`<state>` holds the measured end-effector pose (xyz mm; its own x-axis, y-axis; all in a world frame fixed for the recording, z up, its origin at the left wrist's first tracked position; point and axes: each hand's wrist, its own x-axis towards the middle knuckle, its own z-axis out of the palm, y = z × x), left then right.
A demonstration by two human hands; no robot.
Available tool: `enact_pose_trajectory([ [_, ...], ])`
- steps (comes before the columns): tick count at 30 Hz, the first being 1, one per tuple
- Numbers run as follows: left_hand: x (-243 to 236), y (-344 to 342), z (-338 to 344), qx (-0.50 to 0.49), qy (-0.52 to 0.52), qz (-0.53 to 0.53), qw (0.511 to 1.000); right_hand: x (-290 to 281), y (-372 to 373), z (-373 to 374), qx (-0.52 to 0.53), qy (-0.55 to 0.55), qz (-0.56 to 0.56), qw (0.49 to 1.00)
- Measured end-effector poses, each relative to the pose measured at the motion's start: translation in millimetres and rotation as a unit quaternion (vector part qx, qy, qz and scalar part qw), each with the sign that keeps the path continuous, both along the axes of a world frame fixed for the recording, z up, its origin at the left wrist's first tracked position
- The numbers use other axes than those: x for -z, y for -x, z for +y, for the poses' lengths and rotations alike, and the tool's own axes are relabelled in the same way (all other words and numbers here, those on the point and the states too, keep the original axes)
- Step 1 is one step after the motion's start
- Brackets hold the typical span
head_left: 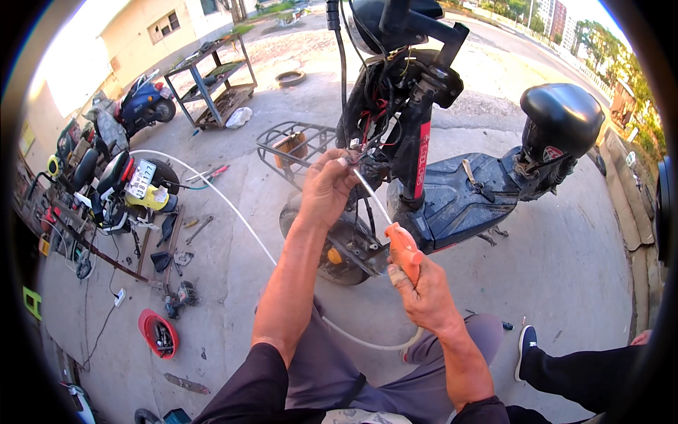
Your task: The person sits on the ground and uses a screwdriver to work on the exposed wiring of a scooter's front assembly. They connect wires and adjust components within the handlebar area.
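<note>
The left hand (326,185) is reaching up into the front of a black scooter (452,177), its fingers pinched together around a bundle of wires (367,141) just below the steering column. The right hand (422,286) is gripping the orange handle of an air gun (405,249), fingers wrapped tightly round it; the thin nozzle is pointing up and to the left, toward the wires and the left fingertips. A white hose (226,205) is running from the gun's base, looping under the right wrist and across the person's lap, then arcing away to the left over the concrete.

The scooter is standing just ahead of the knees, its front wheel (339,247) close beside the left forearm and its wire basket (293,148) jutting left of the column. The footboard and seat are stretching off to the right.

Bare concrete is lying open to the right of the scooter and behind it, up to the road. The left side is crowded: parked scooters (120,184) are lining the left edge, with hand tools scattered on the ground beside them, a red bowl (158,333) of small parts lying near the left elbow, and a metal shelf rack (212,85) standing farther back. At the lower right, another person's leg and dark shoe (526,346) are reaching in, close beside the right forearm.
</note>
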<state>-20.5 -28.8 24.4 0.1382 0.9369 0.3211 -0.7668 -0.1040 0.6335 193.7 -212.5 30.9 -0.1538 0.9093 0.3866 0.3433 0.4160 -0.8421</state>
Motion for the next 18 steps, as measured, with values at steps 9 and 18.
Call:
enact_pose_trajectory([
  [9, 7, 4, 7, 0.023, -0.012, -0.031, 0.999, -10, -5, -4, -0.01, 0.052, -0.003, 0.999],
  [18, 1, 0, 1, 0.001, 0.007, -0.003, 1.0, -11, -3, -2, -0.019, 0.004, 0.014, 1.0],
])
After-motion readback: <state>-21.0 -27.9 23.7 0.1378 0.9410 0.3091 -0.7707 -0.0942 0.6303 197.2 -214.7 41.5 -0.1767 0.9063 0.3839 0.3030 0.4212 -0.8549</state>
